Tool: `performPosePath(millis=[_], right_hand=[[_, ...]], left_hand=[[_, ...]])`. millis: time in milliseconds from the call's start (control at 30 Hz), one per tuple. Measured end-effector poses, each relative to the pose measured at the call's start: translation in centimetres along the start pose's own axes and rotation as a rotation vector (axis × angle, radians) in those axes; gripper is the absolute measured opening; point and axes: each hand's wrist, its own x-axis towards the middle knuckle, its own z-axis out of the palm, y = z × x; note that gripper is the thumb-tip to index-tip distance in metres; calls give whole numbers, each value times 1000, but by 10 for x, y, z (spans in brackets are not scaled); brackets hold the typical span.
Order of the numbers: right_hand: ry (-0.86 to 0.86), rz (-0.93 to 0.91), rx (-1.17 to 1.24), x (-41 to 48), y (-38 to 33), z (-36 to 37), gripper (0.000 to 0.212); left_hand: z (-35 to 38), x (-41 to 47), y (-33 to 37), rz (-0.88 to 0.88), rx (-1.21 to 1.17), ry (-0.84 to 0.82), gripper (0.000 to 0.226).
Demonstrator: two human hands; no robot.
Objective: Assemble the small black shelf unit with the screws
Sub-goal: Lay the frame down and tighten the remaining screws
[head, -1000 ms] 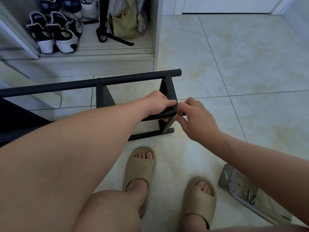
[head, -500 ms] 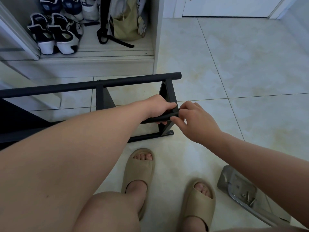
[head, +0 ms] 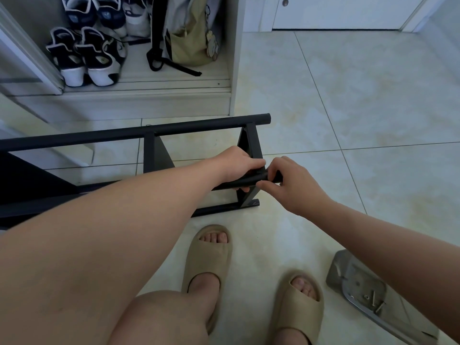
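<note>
The black metal shelf unit point(head: 139, 132) stands on the tiled floor in front of me, its long top rail running from the left edge to an upright end frame point(head: 251, 140). My left hand point(head: 239, 165) grips the near black rail point(head: 249, 181) at that end frame. My right hand point(head: 291, 183) pinches the end of the same rail with curled fingers, touching my left hand. What lies between the fingertips is hidden. A clear plastic bag point(head: 358, 287) with a few loose screws point(head: 373, 297) lies on the floor at the lower right.
An open cabinet point(head: 149, 90) behind the shelf holds several sneakers point(head: 87, 56) and an olive bag point(head: 189, 46). My feet in beige slippers point(head: 209, 260) stand just behind the shelf. A white door point(head: 343, 11) is at the top right. Open floor lies to the right.
The view has tilted slightly, so the shelf sits lower in frame. My right hand has shifted a little along the rail end while my left hand keeps its grip.
</note>
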Motion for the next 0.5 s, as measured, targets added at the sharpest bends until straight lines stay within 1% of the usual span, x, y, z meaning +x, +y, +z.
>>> performPosePath(millis=[100,167,233,333,500], right_hand=[[-31,133,170,3,5,0,31],[-23,163,214,3,10,3,29],[-9,163,207,4,11,4,26],[-23,169,199,6,11,0,22],[-70,161,113,5,9,-5,15]], left_hand=[[3,-1,-1,27,45,28,41],[4,-1,-1,31,42,21,38],[3,-3,-1,21,20,9,38],[0,-3,-1,-2,-37,-10,46],[0,-6,0,20,20,18,51]])
